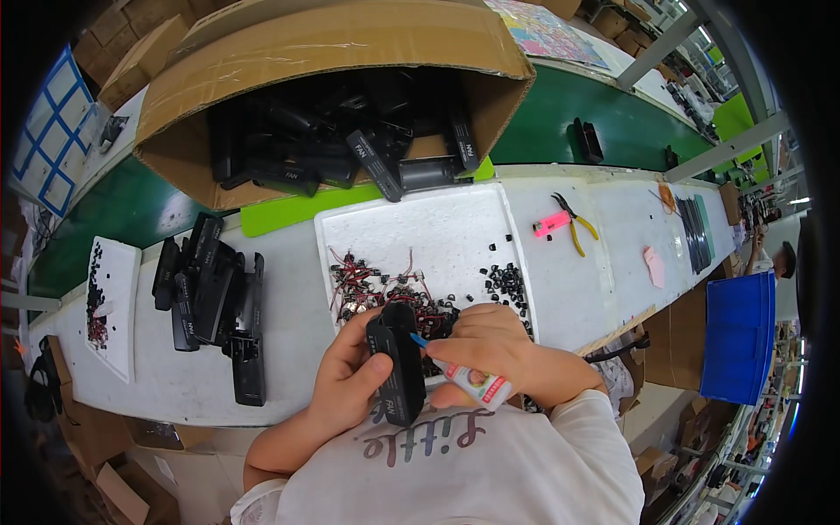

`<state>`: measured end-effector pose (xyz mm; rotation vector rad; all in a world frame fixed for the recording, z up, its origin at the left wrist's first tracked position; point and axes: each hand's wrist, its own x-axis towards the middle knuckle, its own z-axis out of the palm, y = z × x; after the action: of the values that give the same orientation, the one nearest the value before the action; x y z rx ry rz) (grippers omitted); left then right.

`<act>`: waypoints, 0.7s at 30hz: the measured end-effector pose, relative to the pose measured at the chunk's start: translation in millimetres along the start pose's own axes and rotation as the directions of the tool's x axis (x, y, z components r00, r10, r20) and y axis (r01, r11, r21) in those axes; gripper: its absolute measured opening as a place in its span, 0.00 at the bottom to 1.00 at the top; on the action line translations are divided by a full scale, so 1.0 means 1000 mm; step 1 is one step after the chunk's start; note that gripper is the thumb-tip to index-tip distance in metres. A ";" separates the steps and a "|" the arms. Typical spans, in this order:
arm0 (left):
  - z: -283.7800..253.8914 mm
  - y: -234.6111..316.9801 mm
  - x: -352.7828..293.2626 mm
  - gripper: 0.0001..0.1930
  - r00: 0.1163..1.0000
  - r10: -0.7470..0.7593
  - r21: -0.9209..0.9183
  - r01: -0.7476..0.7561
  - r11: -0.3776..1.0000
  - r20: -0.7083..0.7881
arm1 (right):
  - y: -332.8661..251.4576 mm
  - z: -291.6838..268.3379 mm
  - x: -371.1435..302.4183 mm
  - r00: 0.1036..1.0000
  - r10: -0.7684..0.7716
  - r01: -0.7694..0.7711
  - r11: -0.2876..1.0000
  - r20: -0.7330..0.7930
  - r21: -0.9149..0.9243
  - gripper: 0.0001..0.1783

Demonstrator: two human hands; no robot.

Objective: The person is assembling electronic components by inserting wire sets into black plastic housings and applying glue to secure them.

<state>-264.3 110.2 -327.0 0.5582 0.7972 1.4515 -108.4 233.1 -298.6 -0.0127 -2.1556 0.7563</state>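
Close to my body, my left hand (348,374) grips a long black plastic housing (405,363), held on end with its hollow side toward the right. A small white glue bottle (477,383) with a blue nozzle is in my right hand (494,343). The nozzle tip points at the upper part of the housing; whether it touches is too small to tell. Just beyond both hands lies a white foam tray (420,223). Tangled small parts with red and black wires (354,278) fill its near left, and small black caps (505,282) its right side.
A tipped cardboard box (324,39) full of black housings opens toward me, beside a green conveyor belt (542,122). More housings (210,293) are piled left, near a smaller white tray (127,306). Yellow-handled pliers (573,229) and a pink object (550,224) lie right.
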 end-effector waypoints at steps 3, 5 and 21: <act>-0.003 0.002 -0.001 0.26 0.999 -0.025 -0.017 0.026 1.000 0.020 | 0.002 -0.011 0.001 0.992 0.116 -0.109 0.985 0.044 -0.136 0.22; 0.001 0.008 0.000 0.25 0.999 -0.026 -0.103 0.021 0.994 -0.047 | -0.001 -0.025 0.008 0.855 0.468 -0.280 0.779 0.223 -0.561 0.17; -0.037 -0.004 -0.008 0.34 0.991 -0.018 -0.486 0.082 0.870 0.134 | 0.059 -0.033 -0.018 0.796 0.602 -0.430 0.638 0.064 -0.639 0.10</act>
<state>-288.9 97.4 -352.4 0.2304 0.3141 1.4837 -87.7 293.9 -326.5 -0.9707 -2.6122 0.3457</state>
